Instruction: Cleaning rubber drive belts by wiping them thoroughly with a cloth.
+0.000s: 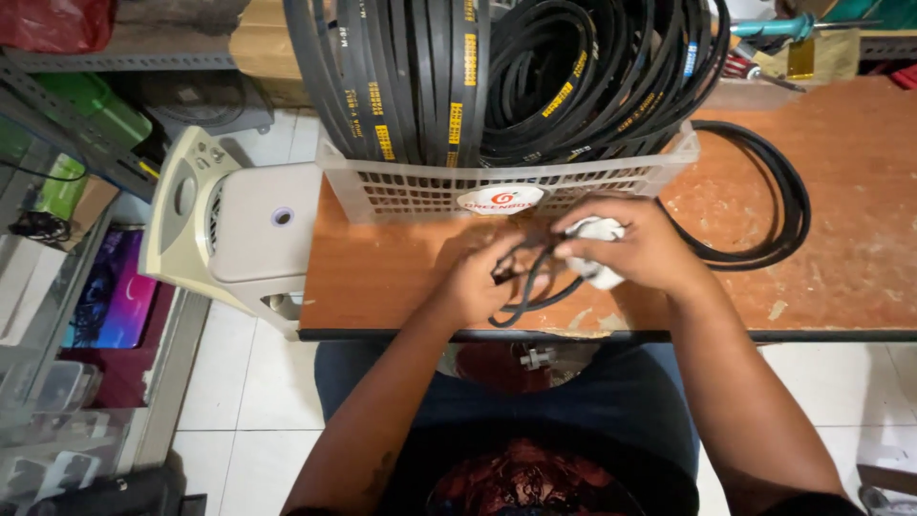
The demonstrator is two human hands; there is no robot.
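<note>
Seen from above, a worn orange-brown wooden workbench (pixel 841 191) fills the middle of the view, with pale floor tiles below its near edge. At the back of the bench a white plastic lattice basket (pixel 420 191) is stood, and it is packed with upright coils of black V-belts (pixel 497 76) marked with yellow labels. A single large black belt loop (pixel 788 205) is laid flat on the wood to the right of the basket, well apart from the hands.

Just in front of the basket, both hands are brought close together above the bench. The left hand (pixel 475 279) is curled closed around a thin black rubber belt (pixel 521 296), whose loop is seen hanging down towards the near edge of the bench. The right hand (pixel 638 250) is closed over a small white object (pixel 597 253), possibly a cloth or paper; its exact kind cannot be told. The thin belt is stretched between the two hands, and the white object is pressed against it.

To the left of the bench, a cream-coloured fan housing (pixel 220 234) is seen lying on the floor. Shelving with green containers (pixel 91 105) is ranged along the far left.
</note>
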